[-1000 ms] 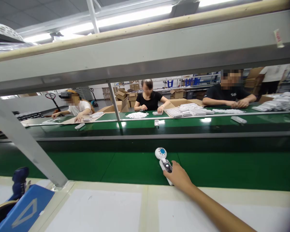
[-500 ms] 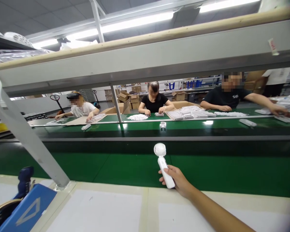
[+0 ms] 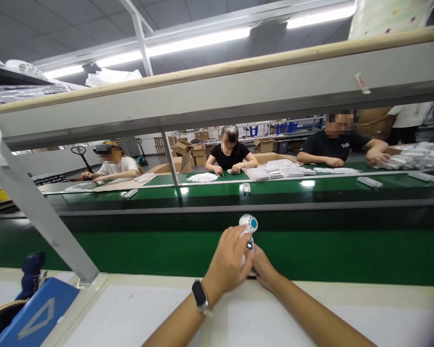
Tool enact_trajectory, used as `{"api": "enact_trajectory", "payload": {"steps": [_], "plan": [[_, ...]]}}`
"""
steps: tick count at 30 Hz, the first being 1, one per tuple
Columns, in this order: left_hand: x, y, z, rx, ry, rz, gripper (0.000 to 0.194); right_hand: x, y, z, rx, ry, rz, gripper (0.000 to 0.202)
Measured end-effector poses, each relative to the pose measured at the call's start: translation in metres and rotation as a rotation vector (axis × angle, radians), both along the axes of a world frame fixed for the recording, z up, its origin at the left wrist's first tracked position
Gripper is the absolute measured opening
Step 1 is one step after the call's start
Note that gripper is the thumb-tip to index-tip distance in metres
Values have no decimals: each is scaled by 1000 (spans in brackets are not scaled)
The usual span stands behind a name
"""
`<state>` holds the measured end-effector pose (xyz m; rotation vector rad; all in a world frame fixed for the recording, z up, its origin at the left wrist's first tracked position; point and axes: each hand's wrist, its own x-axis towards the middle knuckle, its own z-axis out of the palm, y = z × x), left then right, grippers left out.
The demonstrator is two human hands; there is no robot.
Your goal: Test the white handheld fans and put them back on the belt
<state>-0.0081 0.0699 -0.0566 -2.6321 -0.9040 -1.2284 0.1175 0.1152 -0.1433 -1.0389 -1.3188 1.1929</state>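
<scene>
Green belt [image 3: 130,250]: here it is, stretching away beyond the grip and out to both sides, a broad backdrop to the two hands.
White worktop [image 3: 137,313]: just on the near side of the grip, with both forearms reaching across it; best to keep the work close to this edge.
Left hand [image 3: 227,258]: in from the left, fingers curved over the handle's front, touching it; pinching or merely resting, I cannot tell. A light touch looks wise.
Right hand [image 3: 264,267]: and this one is wrapped about the handle from the right, fingers mostly hidden; a firm, quiet hold here should stop any twisting.
White device [image 3: 245,221]: right between the hands, round head poking out above the grip, handle largely covered by the left fingers.
Wristwatch [image 3: 199,295]: on the left wrist, below and left of the grip; keep its band off the handle.
Shiny inner part [image 3: 250,245]: peeking out between the hands, just under the head; I'd press gently around it, never across it.
Blue centre [image 3: 253,223]: above the grip, uncovered, fingertips best kept clear.
</scene>
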Motion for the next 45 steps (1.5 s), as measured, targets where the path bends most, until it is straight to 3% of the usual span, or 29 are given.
{"api": "enact_trajectory", "payload": {"steps": [2,4,7,12,19,25,37,45], "plan": [[-14,29,-38,-32,-36,152,38,-1,1,1,-193,226,-2,38],[-25,44,-66,-90,13,211,40,-2,1,3,-329,395,-10,35],[-29,45,-84,-135,93,192,47,-4,-1,8,-375,466,24,30],[-19,34,-85,-183,136,68,62,-3,-4,10,-421,431,111,17],[-23,37,-85,-297,-11,122,64,-2,-5,6,-389,446,173,21],[-24,38,-85,-375,-102,165,62,-1,-8,5,-367,365,306,24],[-25,40,-86,-413,-155,148,58,-2,-9,9,-349,327,300,31],[-25,42,-90,-423,-187,177,67,-3,-10,7,-302,288,287,41]]}}
